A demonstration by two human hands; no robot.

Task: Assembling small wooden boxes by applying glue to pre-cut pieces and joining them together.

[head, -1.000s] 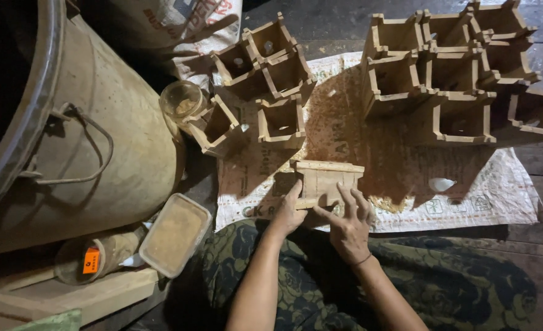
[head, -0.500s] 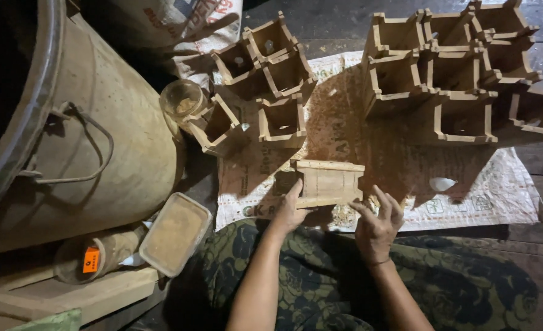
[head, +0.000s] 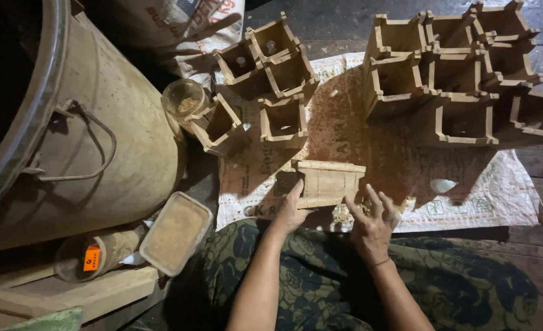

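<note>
Metal, dusty and tan, makes up the big drum (head: pixel 99 141) filling the far left, a wire handle hanging on its side. Near it on the floor lie a rectangular plastic tub (head: pixel 174 241) of brownish powder and a small jar (head: pixel 96 257) on its side. Just right of the drum stands a clear cup (head: pixel 184 99), and beside that a cluster of open wooden boxes (head: pixel 271 79) sits on a woven sack (head: pixel 486 196) spread over the plank floor.

At the near middle, the left hand (head: pixel 291 208) reaches forward from a bare forearm, its fingers pressed against the left end of a small wooden box (head: pixel 328 182) lying on the sack; it steadies the box rather than wrapping around it. The right hand (head: pixel 374 224) hovers just right of and nearer than the box, wrist bent, fingers (head: pixel 375 199) spread wide and holding nothing, apart from the wood. Loose crumbs lie between the hands.

Farther right, a larger group of open wooden boxes (head: pixel 455 73) stands at the far edge, and a small white scrap (head: pixel 442 185) rests on the sack.
</note>
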